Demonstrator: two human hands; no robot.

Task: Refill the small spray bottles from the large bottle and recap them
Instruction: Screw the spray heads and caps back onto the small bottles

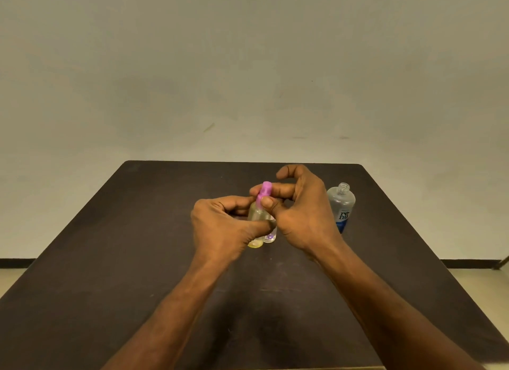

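A small clear spray bottle (pixel 257 214) with yellowish liquid stands at the middle of the dark table (pixel 137 259). My left hand (pixel 223 226) wraps around its body. Thumb and fingers of my right hand (pixel 300 207) pinch the pink spray cap (pixel 265 191) on its neck. A second small clear bottle (pixel 270 237) with a purple flower print stands just behind and to the right, mostly hidden by my hands. The large clear bottle (pixel 341 204) with a blue label stands uncapped to the right of my right hand.
A plain pale wall rises behind the table's far edge (pixel 242 162). Floor and a dark skirting strip (pixel 468 262) show past the table's right side.
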